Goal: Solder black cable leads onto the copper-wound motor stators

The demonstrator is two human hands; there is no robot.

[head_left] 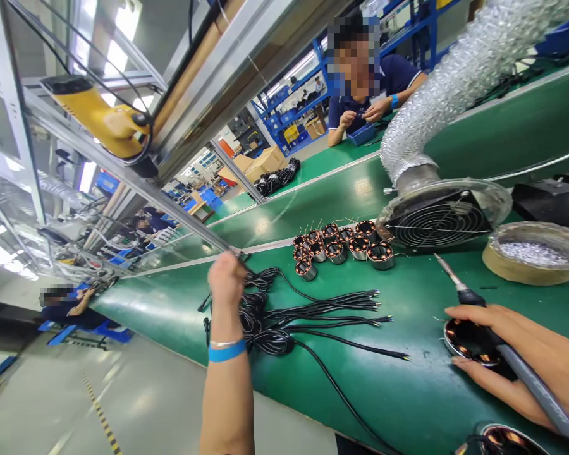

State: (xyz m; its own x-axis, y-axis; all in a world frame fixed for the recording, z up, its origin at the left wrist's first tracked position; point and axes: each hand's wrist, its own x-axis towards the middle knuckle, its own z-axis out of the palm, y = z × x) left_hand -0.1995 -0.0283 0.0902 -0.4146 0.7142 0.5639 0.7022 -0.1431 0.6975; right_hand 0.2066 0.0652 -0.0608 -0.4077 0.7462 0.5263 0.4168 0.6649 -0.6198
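Note:
My left hand (226,278), wearing a blue wristband, is raised at the far end of bundled black cables (253,309). Motion blurs its fingers, so I cannot tell whether it holds anything. My right hand (526,354) has a soldering iron (516,363) lying through its grip, tip pointing up and left. Its thumb and forefinger also grip the rim of a copper-wound motor stator (469,344) on the green bench. The cables' stripped ends (377,306) point toward the stator. Another stator (507,439) is partly cut off at the bottom edge.
Several wound stators (334,249) stand grouped by the bench's metal rail. A fume fan (436,221) with a foil duct (422,120) stands right of them, beside a round tub (535,253). A yellow tool (99,120) hangs overhead. A co-worker (370,95) sits across the bench (341,392).

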